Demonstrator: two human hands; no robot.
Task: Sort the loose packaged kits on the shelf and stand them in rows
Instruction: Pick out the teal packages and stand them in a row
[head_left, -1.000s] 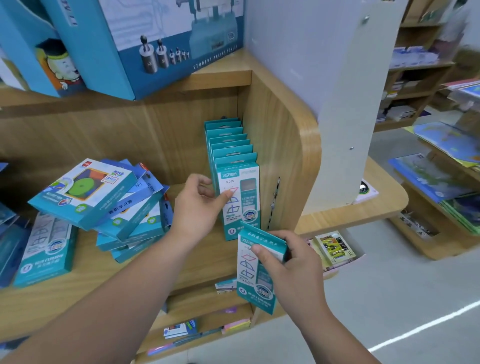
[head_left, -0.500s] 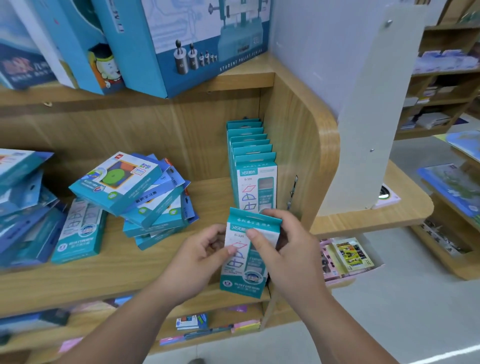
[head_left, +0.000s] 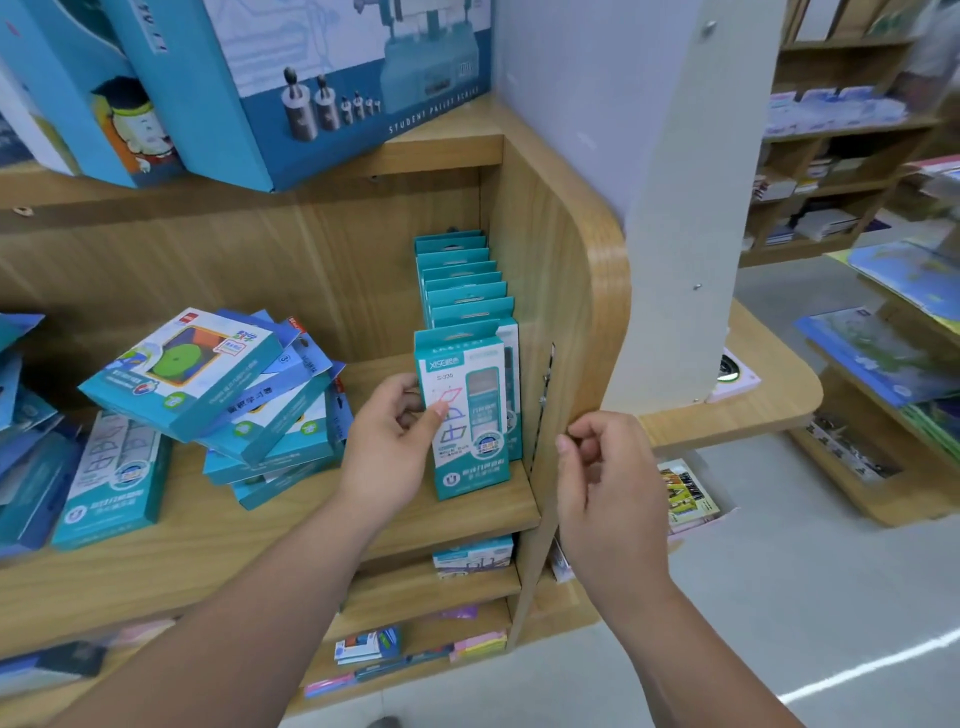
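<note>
While left hand (head_left: 387, 441) pinches front kit (head_left: 467, 415) upright at head of row (head_left: 457, 275), right hand (head_left: 608, 467) hangs empty, fingers loosely curled. Best: seat base flat on shelf (head_left: 260, 535), press flush against row.

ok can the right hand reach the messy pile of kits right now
Probably not easily: the left hand, gripping the row's front kit, and its forearm lie between the right hand and pile.
</note>
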